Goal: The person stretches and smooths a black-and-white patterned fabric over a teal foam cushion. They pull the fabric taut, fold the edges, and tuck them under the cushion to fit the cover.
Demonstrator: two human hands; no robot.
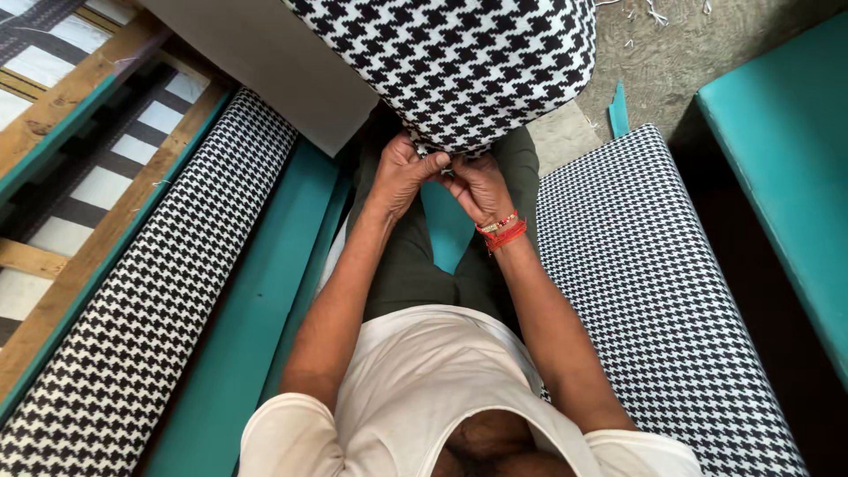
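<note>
1. Upper centre of the frame: a large cushion (459, 62) covered in black-and-white houndstooth fabric, its lower edge coming down to the person's lap at mid-frame.
2. Left hand (399, 172) is closed, fingers curled and pinching the cover's lower edge. Right hand (477, 187), with red bangles (503, 231) at the wrist, is also closed on the same edge, just beside the left; the two hands touch. What lies between the fingertips, a thread, a staple or only cloth, is too small to tell.
3. Judged step: gathering or fastening the fabric at the cushion's underside. To do it well, keep both pinches close together so the cloth stays taut between them and the check pattern does not skew.
4. Pull toward the lap evenly; a one-sided tug would likely pucker the rounded corner.
5. The cushion seems propped against the knees; steady it there so the edge does not slip from the fingers.
6. Surroundings: a houndstooth bolster (159, 291) with teal trim at left, a flat houndstooth pad (654, 300) at right, a wooden frame (71, 150) in the upper left, and a teal panel (786, 159) at the far right.
</note>
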